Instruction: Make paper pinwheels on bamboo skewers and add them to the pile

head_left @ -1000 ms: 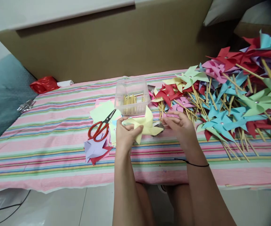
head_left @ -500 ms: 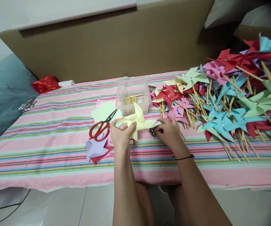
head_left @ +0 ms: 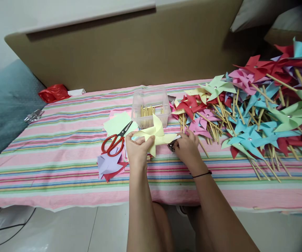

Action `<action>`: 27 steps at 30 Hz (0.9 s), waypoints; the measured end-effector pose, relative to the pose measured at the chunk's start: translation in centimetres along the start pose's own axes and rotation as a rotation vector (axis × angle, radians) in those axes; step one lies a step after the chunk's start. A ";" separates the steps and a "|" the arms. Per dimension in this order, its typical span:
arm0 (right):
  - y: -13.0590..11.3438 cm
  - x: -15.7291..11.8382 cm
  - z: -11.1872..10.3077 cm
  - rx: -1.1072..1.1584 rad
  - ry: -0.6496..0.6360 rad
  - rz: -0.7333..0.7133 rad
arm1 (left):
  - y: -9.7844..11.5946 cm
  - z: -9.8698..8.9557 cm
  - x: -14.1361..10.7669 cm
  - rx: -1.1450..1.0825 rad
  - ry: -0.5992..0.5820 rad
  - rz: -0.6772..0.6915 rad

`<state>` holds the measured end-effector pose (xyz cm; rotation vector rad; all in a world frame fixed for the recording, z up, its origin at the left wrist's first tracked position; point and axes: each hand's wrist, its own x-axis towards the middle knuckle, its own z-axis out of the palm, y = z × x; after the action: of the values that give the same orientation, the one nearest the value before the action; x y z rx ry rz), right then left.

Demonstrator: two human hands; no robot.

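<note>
My left hand point(head_left: 138, 147) pinches a pale yellow paper pinwheel point(head_left: 156, 133) near its centre, above the striped cloth. At the pinwheel's right tip, my right hand point(head_left: 187, 145) has its fingers closed over a small pile of dark metal pieces point(head_left: 171, 146); what lies between the fingertips is hidden. Behind the pinwheel stands a clear plastic box point(head_left: 151, 96) holding short gold sticks point(head_left: 148, 111). Red-handled scissors point(head_left: 113, 142) lie left of my left hand, partly on pale green paper point(head_left: 117, 123). Nearer me are purple cut paper point(head_left: 109, 164) and red paper point(head_left: 115, 172).
Many finished pinwheels on sticks point(head_left: 249, 138) are heaped at the right. A red plastic bag point(head_left: 53, 93) and a white box point(head_left: 76, 92) sit at the far left, with a silvery item point(head_left: 34, 116) by the teal cushion point(head_left: 9, 105).
The view has shifted slightly, so most things appear a little farther right. My right hand has curled more closely over the metal pieces; my left hand keeps its hold on the yellow pinwheel.
</note>
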<state>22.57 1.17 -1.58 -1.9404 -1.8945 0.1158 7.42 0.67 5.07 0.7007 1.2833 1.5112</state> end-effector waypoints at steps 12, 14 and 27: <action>-0.4 0.2 0.3 0.020 0.063 0.010 | 0.2 0.0 -0.1 0.017 -0.012 0.013; -0.1 0.1 0.1 0.081 0.083 0.022 | 0.2 0.0 -0.1 0.017 -0.011 0.015; 5.0 -2.2 -3.0 0.315 0.013 -0.021 | 0.3 0.2 0.2 0.003 0.002 0.032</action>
<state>28.13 -1.57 -1.09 -1.7044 -1.7652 0.3712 7.39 0.96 5.38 0.7250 1.2820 1.5365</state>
